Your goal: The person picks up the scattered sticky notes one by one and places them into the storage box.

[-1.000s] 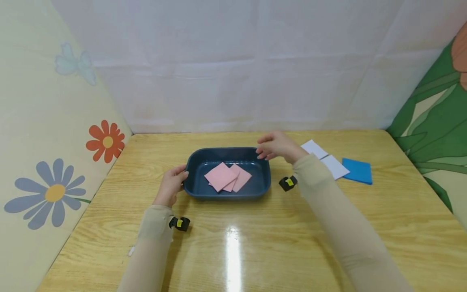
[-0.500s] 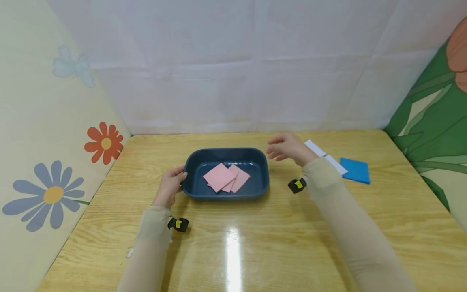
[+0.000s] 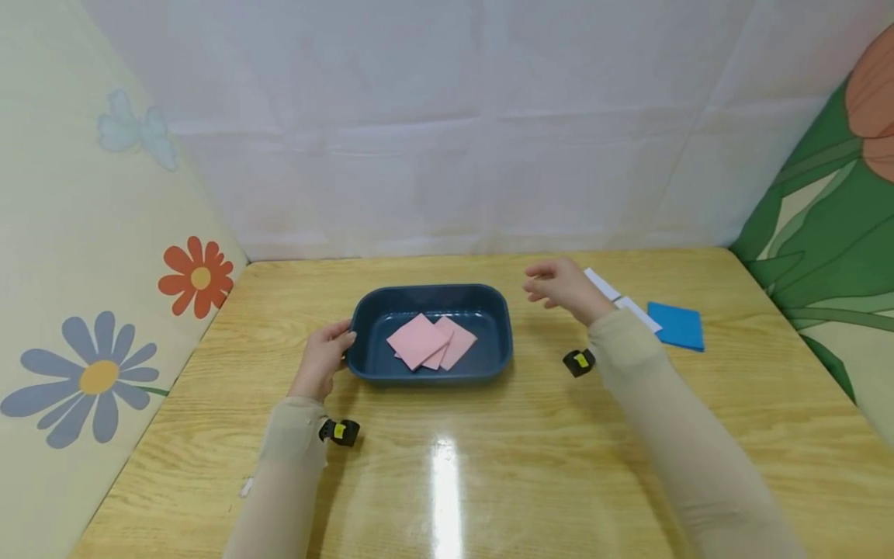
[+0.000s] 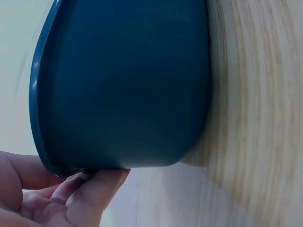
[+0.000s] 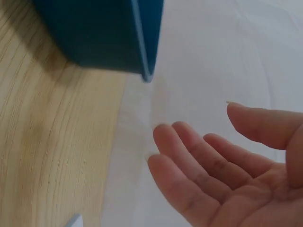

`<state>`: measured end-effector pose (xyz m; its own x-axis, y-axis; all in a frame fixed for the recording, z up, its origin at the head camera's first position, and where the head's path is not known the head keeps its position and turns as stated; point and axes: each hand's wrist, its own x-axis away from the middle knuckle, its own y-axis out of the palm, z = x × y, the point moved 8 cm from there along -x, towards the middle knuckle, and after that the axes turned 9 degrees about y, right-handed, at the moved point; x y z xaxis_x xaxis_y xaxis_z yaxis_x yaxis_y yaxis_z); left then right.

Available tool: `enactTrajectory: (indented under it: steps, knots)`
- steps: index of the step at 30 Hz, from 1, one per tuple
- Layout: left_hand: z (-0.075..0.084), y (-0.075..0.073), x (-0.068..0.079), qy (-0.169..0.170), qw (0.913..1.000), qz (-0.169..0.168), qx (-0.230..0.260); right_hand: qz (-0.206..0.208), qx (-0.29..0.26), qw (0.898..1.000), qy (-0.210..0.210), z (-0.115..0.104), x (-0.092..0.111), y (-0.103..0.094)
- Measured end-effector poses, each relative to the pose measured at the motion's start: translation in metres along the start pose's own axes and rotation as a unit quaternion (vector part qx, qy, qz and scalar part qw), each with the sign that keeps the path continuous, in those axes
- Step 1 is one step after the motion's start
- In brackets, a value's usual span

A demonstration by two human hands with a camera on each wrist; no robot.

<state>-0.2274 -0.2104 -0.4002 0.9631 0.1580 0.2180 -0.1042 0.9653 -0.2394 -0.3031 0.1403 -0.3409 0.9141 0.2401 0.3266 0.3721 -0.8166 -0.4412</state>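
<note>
A dark blue rectangular dish (image 3: 429, 378) stands on the wooden table, with several pink paper squares (image 3: 419, 341) overlapping inside it. At its left end my left hand (image 3: 323, 359) grips the rim; the left wrist view shows the thumb over the edge and the fingers (image 4: 97, 194) against the outer wall. My right hand (image 3: 567, 289) hovers apart from the dish's right end, holding nothing. Its fingers (image 5: 203, 170) are relaxed and loosely bent in the right wrist view. Just behind that hand lie two white squares (image 3: 639, 314), partly hidden by the hand and sleeve.
A blue square stack (image 3: 675, 326) lies right of the white squares. A small white scrap (image 3: 247, 487) is beside the left sleeve. A white cloth (image 3: 419, 155) hangs along the table's back edge, and flower-printed panels (image 3: 101, 377) stand at both sides.
My right hand has moved right, away from the dish's right rim toward the white squares. My left hand keeps its grip, and the dish and pink squares stay put.
</note>
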Motion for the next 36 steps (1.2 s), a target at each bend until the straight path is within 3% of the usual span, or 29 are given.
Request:
enactTrajectory:
  steps: [7,18,36]
  knots:
    - [0.000,0.000,0.003,0.001,1.0000,-0.004,0.003,0.047,0.067,0.996,-0.027,0.006,0.004,-0.011]
    - [-0.002,0.000,0.005,0.008,0.9999,-0.008,0.002,0.051,0.116,0.992,-0.006,0.025,0.006,-0.015]
    - [0.000,0.000,0.001,0.017,0.9997,-0.007,-0.012,0.082,0.137,0.987,-0.011,0.044,0.011,-0.033]
